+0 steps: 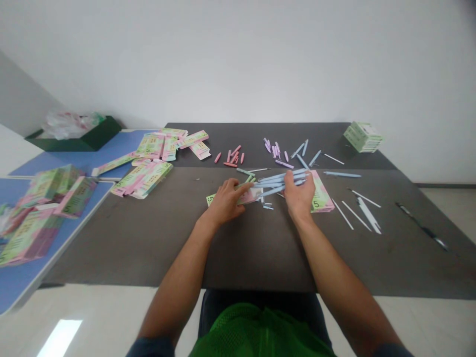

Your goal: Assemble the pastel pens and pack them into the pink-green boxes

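My right hand (298,193) is closed around several light blue pens (273,182) that point to the left. Just left of it, my left hand (228,201) rests over a pink and green box (247,196), its fingertips near the pens' ends; whether it grips the box is hard to make out. A second pink and green box marked 5 (322,192) lies flat beside my right hand. Small pale blue and white pieces (267,204) are scattered between the hands. Behind my left hand lie a few green pen parts (246,172).
Red caps (234,157), purple caps (275,150) and loose blue pens (305,148) lie at the back. White sticks (356,215) and a black pen (422,227) are on the right. Stacked boxes (363,137) stand back right; more boxes (143,178) and a green tray (80,141) are left.
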`<state>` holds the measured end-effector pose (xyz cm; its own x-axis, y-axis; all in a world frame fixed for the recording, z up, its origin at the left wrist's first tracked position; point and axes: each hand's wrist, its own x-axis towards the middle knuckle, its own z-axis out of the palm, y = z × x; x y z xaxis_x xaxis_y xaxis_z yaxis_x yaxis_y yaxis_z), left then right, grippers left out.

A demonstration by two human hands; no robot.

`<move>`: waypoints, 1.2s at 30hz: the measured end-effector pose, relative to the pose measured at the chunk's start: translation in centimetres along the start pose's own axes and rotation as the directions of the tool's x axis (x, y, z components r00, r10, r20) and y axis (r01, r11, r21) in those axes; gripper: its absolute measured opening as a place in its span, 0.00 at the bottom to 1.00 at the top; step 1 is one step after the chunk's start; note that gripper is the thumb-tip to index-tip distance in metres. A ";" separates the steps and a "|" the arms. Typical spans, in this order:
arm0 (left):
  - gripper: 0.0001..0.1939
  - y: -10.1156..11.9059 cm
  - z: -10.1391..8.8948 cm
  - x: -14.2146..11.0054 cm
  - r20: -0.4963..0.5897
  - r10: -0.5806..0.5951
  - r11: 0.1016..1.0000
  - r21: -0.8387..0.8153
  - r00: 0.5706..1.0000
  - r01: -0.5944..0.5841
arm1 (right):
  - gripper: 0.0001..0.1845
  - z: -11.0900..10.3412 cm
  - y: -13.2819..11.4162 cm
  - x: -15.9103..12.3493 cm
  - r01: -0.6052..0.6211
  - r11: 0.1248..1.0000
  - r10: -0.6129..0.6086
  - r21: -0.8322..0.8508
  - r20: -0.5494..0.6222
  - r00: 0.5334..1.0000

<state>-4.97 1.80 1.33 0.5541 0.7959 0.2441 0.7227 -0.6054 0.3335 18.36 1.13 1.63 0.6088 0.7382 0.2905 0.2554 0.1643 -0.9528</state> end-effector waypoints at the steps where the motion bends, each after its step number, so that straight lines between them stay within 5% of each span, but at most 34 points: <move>1: 0.43 0.1 0.1 0.0 0.004 0.004 1.000 -0.015 1.000 -0.004 | 0.18 0.0 -0.1 0.0 0.012 1.000 -0.012 -0.006 0.001 1.000; 8: 0.47 0.4 0.2 0.0 -0.014 -0.023 0.989 -0.148 1.000 0.021 | 0.14 0.1 -1.1 -1.2 0.136 0.980 -0.144 -0.144 -0.044 0.989; 16: 0.47 0.3 0.0 0.0 -0.013 -0.085 0.972 -0.221 0.996 0.080 | 0.16 -0.2 -1.7 -3.1 0.279 0.957 -0.272 -0.076 0.083 0.959; 24: 0.47 0.5 -0.5 -0.2 -0.039 -0.039 0.962 -0.270 0.998 0.027 | 0.15 -0.3 -1.8 -2.4 0.150 0.975 -0.179 0.163 0.177 0.968; 31: 0.47 0.6 -0.8 -0.5 -0.055 0.027 0.945 -0.325 0.998 -0.044 | 0.15 -0.1 -0.8 -1.3 -0.195 0.934 0.110 0.299 0.281 0.954; 36: 0.48 0.6 -0.7 -0.6 -0.048 0.088 0.933 -0.346 0.995 -0.100 | 0.14 -0.3 -0.9 -1.0 -0.173 0.962 0.096 0.212 0.328 0.940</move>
<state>-5.18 0.99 2.05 0.5950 0.7388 0.3165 0.4764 -0.6413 0.6015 17.76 0.01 2.19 0.3502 0.9243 0.1520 -0.0185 0.1691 -0.9854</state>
